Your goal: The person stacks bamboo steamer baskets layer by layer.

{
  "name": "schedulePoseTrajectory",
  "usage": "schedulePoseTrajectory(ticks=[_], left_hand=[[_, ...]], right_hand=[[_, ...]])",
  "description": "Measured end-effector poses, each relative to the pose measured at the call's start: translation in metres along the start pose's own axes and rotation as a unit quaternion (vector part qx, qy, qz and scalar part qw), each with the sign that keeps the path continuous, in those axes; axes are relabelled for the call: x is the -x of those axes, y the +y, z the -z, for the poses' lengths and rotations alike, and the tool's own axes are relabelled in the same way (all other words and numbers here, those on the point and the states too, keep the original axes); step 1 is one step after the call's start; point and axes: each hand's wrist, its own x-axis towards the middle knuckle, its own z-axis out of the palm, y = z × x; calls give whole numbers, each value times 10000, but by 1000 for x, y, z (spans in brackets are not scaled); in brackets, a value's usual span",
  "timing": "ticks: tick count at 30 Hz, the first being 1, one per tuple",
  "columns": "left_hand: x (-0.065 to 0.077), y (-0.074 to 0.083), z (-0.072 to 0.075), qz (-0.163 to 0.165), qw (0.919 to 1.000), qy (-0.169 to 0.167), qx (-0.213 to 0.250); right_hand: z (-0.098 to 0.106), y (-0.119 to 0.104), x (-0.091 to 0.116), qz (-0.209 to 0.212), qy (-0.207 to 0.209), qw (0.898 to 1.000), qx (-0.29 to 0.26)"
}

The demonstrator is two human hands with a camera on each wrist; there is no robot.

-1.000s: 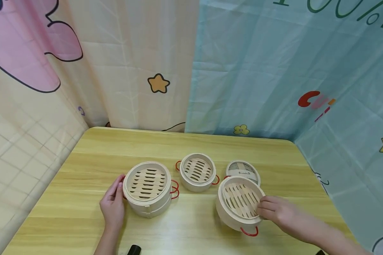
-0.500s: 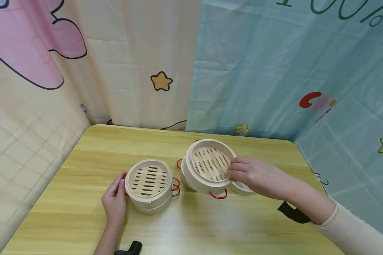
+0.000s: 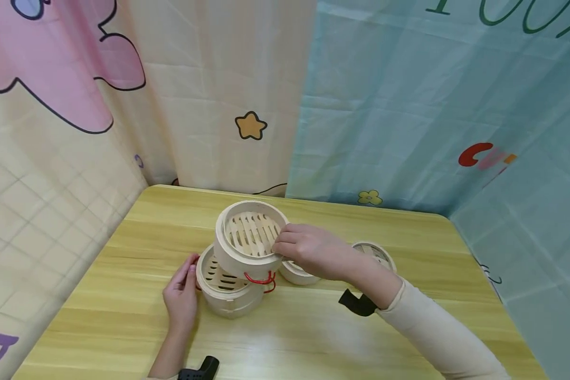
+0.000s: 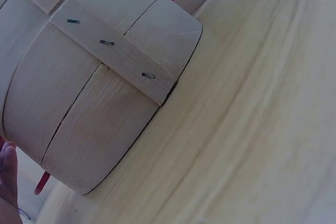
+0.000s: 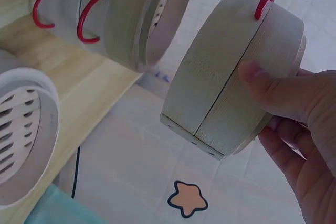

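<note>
Your right hand (image 3: 309,250) pinches the raised steamer (image 3: 250,235); your left hand (image 3: 180,299) touches the left stack (image 3: 231,303), its closure unclear; likely stacking; align, then lower.

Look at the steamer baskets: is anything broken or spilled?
Nothing stands out as broken or spilled. One basket is up in the air, apart from the stack, but only because the right hand is holding it.

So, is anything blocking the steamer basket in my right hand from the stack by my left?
Nothing visible: the right wrist view shows open space between the held basket and the stack; your left hand is at the stack's side.
</note>
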Motion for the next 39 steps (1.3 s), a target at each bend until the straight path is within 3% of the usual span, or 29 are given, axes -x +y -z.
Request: schedulePoseTrajectory(ticks=[12,17,20,29,39], left_hand=[[0,-1,-1,-11,9999,108,38],[2,18,-6,24,10000,60,-34],[3,25,-8,-3,9999,31,-145],[3,26,-7,-73,9991,84,-405],[2,27,-9,65,9989,125,-448]], right_hand=[[-27,-16,-20,35,-305,9992,272],[-33,-17,-22,141,-337,9990,252],[-35,-19,-23,130,-452,9986,223],[-35,-23,-29,109,-764,9962,402],[-36,-26,-34,25,-1062,9929,543]])
